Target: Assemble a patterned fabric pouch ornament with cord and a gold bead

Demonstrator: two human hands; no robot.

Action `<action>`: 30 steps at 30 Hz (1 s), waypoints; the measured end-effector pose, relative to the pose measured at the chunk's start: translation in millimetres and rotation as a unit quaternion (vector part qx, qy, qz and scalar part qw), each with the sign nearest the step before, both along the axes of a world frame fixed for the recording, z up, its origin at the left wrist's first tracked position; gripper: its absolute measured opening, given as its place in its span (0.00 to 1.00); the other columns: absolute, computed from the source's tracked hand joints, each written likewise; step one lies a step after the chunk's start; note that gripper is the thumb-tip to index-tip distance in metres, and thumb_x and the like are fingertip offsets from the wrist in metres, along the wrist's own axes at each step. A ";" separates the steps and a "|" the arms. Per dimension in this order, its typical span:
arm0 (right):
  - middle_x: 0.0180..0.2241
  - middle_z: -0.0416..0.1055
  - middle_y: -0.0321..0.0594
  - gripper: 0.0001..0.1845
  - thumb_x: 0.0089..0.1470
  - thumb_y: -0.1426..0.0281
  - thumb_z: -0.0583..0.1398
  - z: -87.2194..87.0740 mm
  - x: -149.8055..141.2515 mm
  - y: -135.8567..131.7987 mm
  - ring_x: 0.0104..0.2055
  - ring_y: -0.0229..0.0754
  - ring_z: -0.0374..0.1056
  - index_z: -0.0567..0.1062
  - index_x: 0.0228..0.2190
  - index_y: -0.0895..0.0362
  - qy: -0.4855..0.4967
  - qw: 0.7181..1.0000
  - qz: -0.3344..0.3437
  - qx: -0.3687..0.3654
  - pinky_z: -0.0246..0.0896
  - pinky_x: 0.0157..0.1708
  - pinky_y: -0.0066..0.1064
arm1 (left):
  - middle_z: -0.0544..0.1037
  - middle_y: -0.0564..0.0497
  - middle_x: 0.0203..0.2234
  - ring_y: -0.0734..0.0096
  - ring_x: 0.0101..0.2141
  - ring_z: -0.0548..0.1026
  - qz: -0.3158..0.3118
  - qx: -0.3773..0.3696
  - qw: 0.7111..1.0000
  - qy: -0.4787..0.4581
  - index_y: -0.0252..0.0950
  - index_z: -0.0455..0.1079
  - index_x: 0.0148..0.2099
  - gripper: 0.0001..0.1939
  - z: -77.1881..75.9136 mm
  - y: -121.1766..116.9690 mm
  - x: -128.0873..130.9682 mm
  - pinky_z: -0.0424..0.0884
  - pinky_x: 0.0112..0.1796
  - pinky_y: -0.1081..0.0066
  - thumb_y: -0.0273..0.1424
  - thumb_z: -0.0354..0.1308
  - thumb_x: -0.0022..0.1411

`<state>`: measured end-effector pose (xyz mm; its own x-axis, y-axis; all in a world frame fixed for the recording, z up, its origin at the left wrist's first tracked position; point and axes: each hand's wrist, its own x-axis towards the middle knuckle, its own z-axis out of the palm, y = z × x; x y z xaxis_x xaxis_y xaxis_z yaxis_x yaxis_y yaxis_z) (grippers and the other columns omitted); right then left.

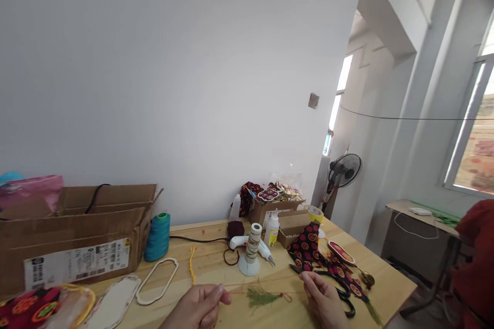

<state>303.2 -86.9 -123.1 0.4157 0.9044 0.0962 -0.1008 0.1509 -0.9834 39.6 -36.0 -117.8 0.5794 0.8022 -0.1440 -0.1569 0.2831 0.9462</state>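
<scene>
At the bottom of the head view my left hand (pixel 198 307) and my right hand (pixel 323 299) each pinch an end of a thin thread (pixel 266 286) stretched level between them above the wooden table (pixel 216 262). A small green tassel (pixel 262 297) lies on the table just under the thread, between the hands. Both hands have their fingers closed. Black scissors (pixel 339 293) and black fabric with red circles (pixel 309 252) lie beside my right hand.
An open cardboard box (pixel 77 236), a teal thread cone (pixel 158 236), a white oval frame (pixel 156 280), a glue gun (pixel 247 242), a thread spool on a stand (pixel 250 252) and small boxes of ornaments (pixel 274 205) stand on the table. A fan (pixel 343 170) is behind.
</scene>
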 end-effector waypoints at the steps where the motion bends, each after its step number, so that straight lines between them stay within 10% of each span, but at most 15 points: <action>1: 0.11 0.47 0.24 0.20 0.28 0.55 0.63 -0.7 0.9 0.8 0.12 0.26 0.38 0.69 0.17 0.60 -0.008 1.000 -0.005 0.003 0.31 0.12 0.21 | 0.51 0.67 0.05 0.89 0.07 0.38 0.004 -0.006 1.000 0.000 0.34 0.63 0.27 0.27 -0.6 0.3 0.1 0.31 0.11 0.77 0.55 0.51 0.38; 14: 0.21 0.71 0.35 0.13 0.31 0.61 0.64 4.0 9.1 1.4 0.25 0.40 0.63 0.76 0.21 0.58 -0.064 0.992 -0.108 0.033 0.55 0.23 0.25 | 0.52 0.66 0.05 0.87 0.09 0.41 0.012 0.010 0.999 0.032 0.32 0.65 0.27 0.29 -13.5 4.7 -1.0 0.33 0.13 0.76 0.55 0.51 0.37; 21: 0.14 0.67 0.32 0.12 0.32 0.61 0.64 2.0 7.9 -9.4 0.21 0.40 0.63 0.75 0.20 0.56 -0.038 0.987 -0.147 0.044 0.55 0.18 0.25 | 0.55 0.65 0.06 0.90 0.08 0.41 0.033 -0.014 0.999 -0.008 0.33 0.65 0.26 0.24 -1.9 0.2 -1.8 0.33 0.11 0.79 0.51 0.54 0.41; 30: 0.21 0.71 0.33 0.15 0.30 0.61 0.64 2.0 9.3 -10.3 0.25 0.38 0.64 0.75 0.22 0.59 -0.015 0.990 -0.140 0.004 0.57 0.23 0.23 | 0.70 0.55 0.14 0.84 0.14 0.66 0.229 -0.060 0.969 -0.077 0.28 0.70 0.25 0.11 7.8 7.6 -10.4 0.60 0.14 0.85 0.31 0.64 0.40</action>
